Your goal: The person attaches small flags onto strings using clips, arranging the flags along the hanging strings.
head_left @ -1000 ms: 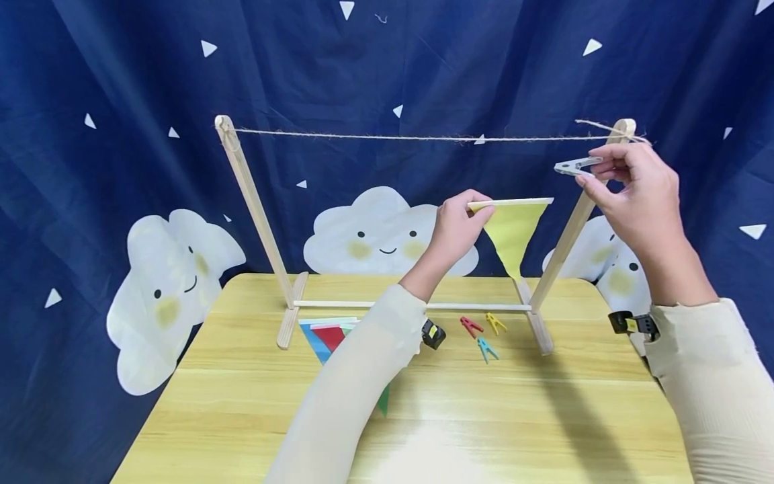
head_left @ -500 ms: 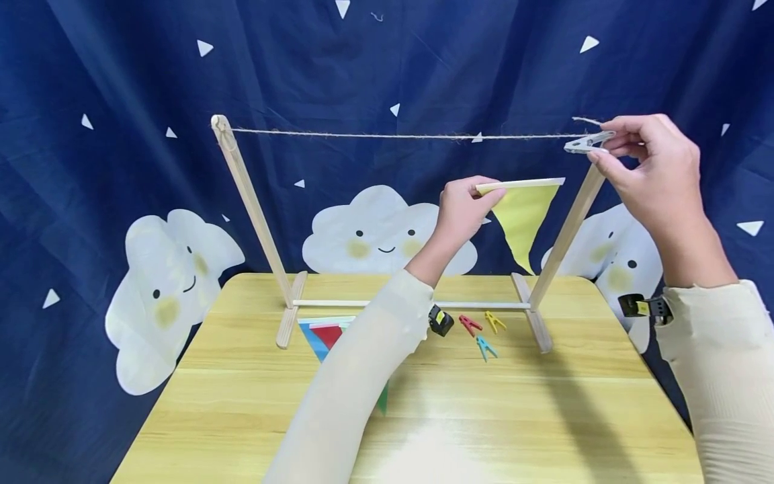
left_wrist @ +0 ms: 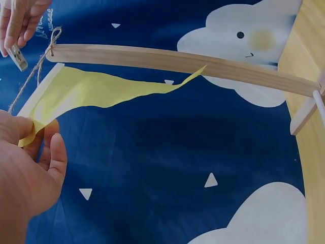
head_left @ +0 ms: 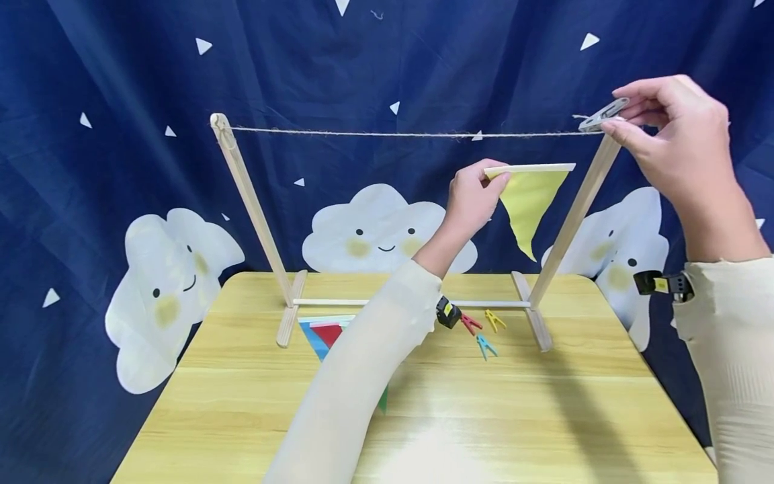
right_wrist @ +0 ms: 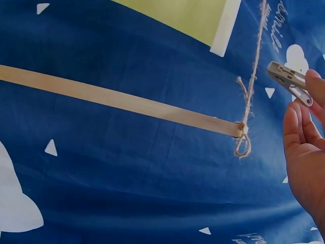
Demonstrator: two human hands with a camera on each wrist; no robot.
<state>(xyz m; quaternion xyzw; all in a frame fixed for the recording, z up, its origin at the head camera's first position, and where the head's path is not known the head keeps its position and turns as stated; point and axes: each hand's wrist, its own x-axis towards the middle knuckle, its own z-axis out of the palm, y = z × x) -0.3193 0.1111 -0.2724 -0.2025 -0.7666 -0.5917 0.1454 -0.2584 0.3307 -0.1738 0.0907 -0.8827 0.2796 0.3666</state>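
Observation:
My left hand [head_left: 474, 202] pinches a yellow triangular pennant [head_left: 529, 195] by the left end of its white top edge. The pennant hangs point down, below the twine line [head_left: 387, 134] and left of the right wooden post [head_left: 574, 222]. In the left wrist view the pennant [left_wrist: 96, 89] lies alongside that post. My right hand [head_left: 683, 134] pinches a grey clothespin [head_left: 605, 114] between thumb and fingers, up at the line's right end. The right wrist view has the clothespin [right_wrist: 289, 81] beside the twine, apart from it, near the knotted loop [right_wrist: 244, 145].
On the wooden table [head_left: 514, 417] lie a red clothespin [head_left: 470, 323], a yellow one [head_left: 494, 320] and a blue one [head_left: 486, 347]. Blue, red and green pennants [head_left: 326, 336] lie partly under the left sleeve. The left post [head_left: 254, 208] holds the line's other end.
Both hands have risen and moved right. The yellow pennant came up closer to the twine, and the clothespin went from below the line to its right end, tilting upward.

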